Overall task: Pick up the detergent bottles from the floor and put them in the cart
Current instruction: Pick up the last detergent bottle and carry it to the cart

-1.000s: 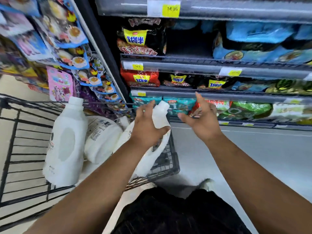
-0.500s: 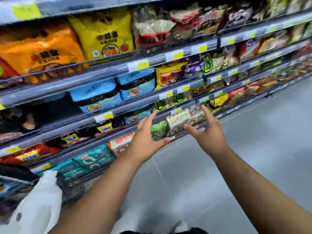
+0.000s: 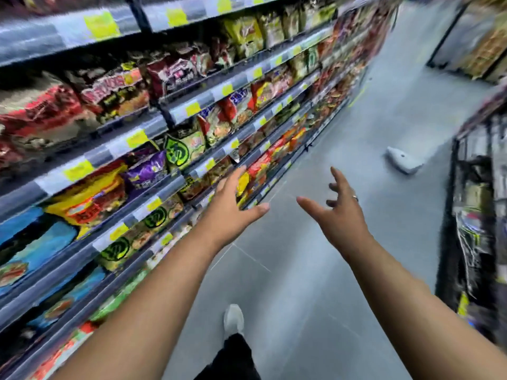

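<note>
Turned away from the cart since a second ago; cart gone from view. At left, shelves (image 3: 170,138) of snack packets. Mid-frame, left hand (image 3: 233,207) empty now, fingers apart, bottle released. Right hand (image 3: 340,212) likewise spread, holding nothing. Farther right, a white bottle (image 3: 403,161) lying on the floor (image 3: 301,283), well ahead: likely the next pickup.
</note>
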Demonstrator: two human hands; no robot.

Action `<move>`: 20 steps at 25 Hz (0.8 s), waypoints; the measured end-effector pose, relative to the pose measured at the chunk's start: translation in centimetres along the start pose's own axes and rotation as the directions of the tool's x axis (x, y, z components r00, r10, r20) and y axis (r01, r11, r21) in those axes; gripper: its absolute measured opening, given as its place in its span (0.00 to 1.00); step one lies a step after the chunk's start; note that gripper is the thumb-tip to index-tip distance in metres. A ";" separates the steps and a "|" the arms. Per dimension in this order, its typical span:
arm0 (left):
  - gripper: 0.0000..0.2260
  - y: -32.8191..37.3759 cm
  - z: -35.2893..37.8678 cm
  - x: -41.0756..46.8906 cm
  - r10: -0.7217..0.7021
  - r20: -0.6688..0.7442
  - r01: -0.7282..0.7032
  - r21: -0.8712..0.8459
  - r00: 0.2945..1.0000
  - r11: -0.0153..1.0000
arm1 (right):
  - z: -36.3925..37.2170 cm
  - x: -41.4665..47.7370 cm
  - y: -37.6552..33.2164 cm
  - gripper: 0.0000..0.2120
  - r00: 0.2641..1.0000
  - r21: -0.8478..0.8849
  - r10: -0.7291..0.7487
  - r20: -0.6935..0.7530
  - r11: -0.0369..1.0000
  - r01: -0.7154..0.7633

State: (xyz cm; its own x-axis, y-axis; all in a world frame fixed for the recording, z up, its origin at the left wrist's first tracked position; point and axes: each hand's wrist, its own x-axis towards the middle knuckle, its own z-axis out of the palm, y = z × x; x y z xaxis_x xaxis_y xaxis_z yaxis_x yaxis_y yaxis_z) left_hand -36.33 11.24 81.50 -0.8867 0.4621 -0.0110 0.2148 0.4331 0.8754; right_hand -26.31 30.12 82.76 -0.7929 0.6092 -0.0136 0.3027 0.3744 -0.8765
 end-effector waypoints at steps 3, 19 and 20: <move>0.40 2.0 4.3 8.5 0.060 0.103 -0.054 -0.068 0.993 0.996 | -3.0 6.7 0.8 0.45 0.993 0.023 0.053 -0.102 0.998 -0.051; 0.36 18.9 34.6 48.8 0.226 0.442 -0.197 -0.111 0.868 0.974 | -24.3 41.9 15.5 0.44 0.831 0.282 0.330 -0.448 0.934 -0.220; 0.35 19.9 36.4 50.5 0.227 0.437 -0.201 -0.106 0.870 0.974 | -26.0 44.1 16.3 0.44 0.834 0.276 0.329 -0.443 0.935 -0.223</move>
State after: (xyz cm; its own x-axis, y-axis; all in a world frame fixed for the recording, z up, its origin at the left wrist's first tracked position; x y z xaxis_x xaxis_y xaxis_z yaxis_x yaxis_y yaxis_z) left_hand -61.89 71.37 80.73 -0.5442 0.8387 -0.0220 0.3440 0.2470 0.9059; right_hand -42.59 81.29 80.38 -0.3274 0.9409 -0.0870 0.3137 0.0214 -0.9493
